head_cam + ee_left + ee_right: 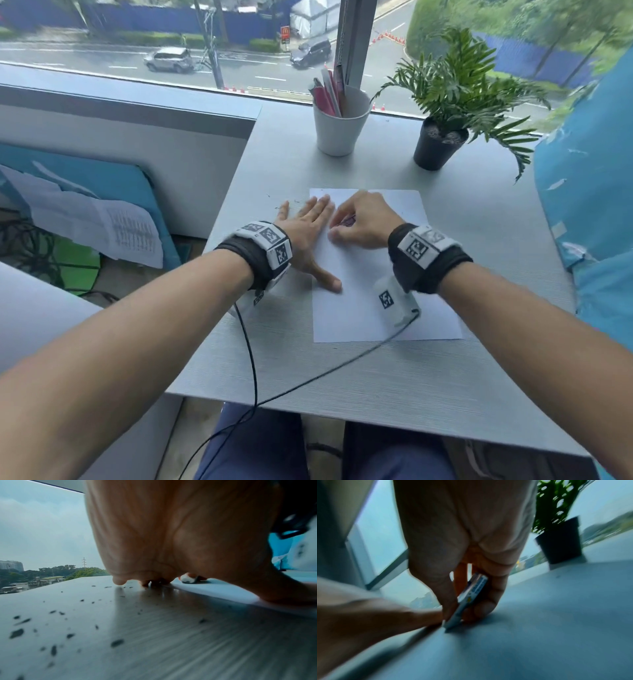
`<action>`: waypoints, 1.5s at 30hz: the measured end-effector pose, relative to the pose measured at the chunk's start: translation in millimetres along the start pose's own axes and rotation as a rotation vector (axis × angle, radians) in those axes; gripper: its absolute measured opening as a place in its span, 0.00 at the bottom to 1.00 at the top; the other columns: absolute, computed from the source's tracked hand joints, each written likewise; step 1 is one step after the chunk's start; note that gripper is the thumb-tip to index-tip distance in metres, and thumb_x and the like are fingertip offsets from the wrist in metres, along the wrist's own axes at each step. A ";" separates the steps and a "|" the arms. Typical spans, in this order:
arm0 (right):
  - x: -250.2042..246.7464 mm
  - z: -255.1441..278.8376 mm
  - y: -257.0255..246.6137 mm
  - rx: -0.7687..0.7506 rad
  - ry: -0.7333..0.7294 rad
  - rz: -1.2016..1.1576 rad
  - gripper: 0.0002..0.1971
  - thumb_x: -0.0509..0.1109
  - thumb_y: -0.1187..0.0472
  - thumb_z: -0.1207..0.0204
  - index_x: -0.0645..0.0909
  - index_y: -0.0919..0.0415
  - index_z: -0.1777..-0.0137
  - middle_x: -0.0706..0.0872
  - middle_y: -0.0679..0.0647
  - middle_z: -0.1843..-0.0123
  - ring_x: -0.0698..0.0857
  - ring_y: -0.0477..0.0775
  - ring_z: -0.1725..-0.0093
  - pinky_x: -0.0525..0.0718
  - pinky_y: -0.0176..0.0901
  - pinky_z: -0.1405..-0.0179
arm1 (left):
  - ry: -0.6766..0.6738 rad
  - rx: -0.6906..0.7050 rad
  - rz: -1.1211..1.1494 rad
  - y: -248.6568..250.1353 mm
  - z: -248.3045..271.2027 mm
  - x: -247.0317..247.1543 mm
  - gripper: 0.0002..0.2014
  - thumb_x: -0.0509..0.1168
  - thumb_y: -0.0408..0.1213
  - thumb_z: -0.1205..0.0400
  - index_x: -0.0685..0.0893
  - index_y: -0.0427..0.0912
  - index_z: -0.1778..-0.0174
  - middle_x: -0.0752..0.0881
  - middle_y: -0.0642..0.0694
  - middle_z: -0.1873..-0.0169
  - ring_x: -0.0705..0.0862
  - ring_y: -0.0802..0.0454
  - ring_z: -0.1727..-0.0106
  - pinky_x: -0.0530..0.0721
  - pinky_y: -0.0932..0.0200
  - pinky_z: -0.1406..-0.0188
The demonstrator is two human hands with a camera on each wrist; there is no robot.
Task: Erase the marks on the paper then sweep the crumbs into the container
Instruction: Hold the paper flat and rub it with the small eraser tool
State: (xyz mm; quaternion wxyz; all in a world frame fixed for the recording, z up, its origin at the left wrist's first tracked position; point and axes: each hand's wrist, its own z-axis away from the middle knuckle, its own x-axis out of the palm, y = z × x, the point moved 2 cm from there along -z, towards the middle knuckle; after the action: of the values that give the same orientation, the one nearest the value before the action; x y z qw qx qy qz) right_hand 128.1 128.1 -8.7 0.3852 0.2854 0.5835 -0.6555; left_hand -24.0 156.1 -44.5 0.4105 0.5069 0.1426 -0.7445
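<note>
A white sheet of paper lies on the grey table. My left hand lies flat with straight fingers across the sheet's left edge and presses it down; its palm fills the left wrist view. My right hand pinches a small sleeved eraser, whose tip touches the paper close to the left hand. Dark eraser crumbs are scattered over the table left of the sheet, and a few crumbs lie near my left fingertips. Any marks under the hands are hidden.
At the back of the table a white cup holds pens and a potted plant stands to its right. A black cable runs from my left wrist across the near table edge. A blue surface borders the table's right side.
</note>
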 end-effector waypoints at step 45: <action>-22.8 19.9 28.4 0.066 0.166 0.061 0.07 0.79 0.58 0.33 0.93 0.58 0.56 0.91 0.53 0.60 0.88 0.49 0.58 0.81 0.33 0.57 | -0.120 -0.002 -0.132 35.0 -0.9 -17.4 0.76 0.79 0.73 0.47 0.32 0.61 0.15 0.30 0.50 0.14 0.32 0.44 0.14 0.40 0.21 0.21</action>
State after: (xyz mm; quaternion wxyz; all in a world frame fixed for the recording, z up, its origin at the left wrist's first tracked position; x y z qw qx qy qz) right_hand 165.6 111.8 -2.3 0.3457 0.3689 0.5825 -0.6365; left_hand 5.7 143.0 -22.6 0.3688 0.4506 0.1517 -0.7987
